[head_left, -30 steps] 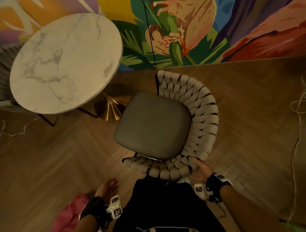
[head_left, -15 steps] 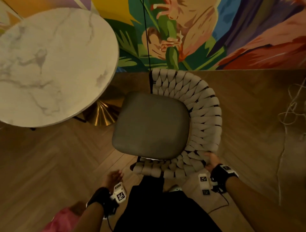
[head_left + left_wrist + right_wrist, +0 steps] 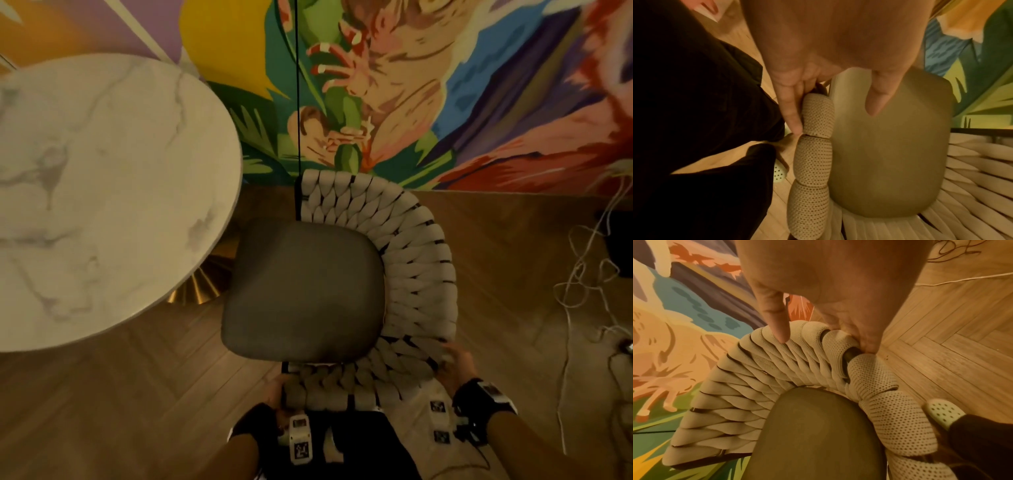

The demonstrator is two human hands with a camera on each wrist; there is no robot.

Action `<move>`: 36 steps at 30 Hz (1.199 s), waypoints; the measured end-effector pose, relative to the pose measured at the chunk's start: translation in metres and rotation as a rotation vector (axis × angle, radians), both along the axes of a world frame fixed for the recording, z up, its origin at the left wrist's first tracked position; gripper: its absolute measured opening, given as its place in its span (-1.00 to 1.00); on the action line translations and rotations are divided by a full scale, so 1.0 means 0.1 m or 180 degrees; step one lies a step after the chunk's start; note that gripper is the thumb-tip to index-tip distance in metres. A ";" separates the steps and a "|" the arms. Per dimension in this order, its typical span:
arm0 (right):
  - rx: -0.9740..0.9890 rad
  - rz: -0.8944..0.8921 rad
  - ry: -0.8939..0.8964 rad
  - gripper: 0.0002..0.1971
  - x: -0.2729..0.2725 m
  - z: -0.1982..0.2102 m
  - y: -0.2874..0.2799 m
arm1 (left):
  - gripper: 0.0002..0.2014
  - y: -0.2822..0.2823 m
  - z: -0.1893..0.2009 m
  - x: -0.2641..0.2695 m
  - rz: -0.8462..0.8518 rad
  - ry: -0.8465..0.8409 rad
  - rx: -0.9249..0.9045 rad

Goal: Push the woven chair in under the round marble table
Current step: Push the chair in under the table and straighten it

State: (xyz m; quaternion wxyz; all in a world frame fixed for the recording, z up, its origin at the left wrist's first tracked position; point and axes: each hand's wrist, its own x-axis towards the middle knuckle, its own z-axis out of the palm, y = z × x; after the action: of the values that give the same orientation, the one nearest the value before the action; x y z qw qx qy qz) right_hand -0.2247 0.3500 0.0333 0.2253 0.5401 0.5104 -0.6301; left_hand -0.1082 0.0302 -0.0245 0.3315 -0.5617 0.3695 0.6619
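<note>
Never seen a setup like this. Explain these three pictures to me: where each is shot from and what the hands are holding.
No machine here: a person wears three cameras. The head view looks down on a woven chair with a grey seat cushion, beside a round marble table on a wooden floor. The other two views look along each wrist. The left hand grips one end of the woven backrest, fingers behind it. The right hand grips the rim further round. The chair is not yet under the table.

left hand [image 3: 274, 394] now gripping woven chair [image 3: 411, 274] rim
</note>
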 end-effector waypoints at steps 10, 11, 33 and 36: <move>0.0000 0.0849 0.0101 -0.58 -0.89 0.02 -0.04 | -0.82 0.07 0.25 -0.77 -0.0566 0.0098 -0.0326; 0.0007 0.0955 0.0070 -0.47 -1.01 0.00 -0.05 | -0.88 0.05 0.36 -0.85 -0.0706 0.0153 -0.0402; 0.2072 0.6465 0.1403 -0.35 -0.74 -0.45 -1.10 | -0.85 -0.93 0.06 0.61 -0.0869 -0.0351 -0.0955; 0.2483 0.6856 0.1089 -0.29 -0.79 -0.61 -1.18 | -0.83 -1.12 0.04 0.77 -0.0828 -0.0327 -0.1170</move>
State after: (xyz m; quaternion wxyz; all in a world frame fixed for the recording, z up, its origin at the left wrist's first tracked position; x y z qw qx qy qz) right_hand -0.3039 0.2323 -0.0275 0.3914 -0.2338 0.8897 0.0235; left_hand -0.0310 -0.0815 -0.0201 0.3246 -0.5932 0.5358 0.5056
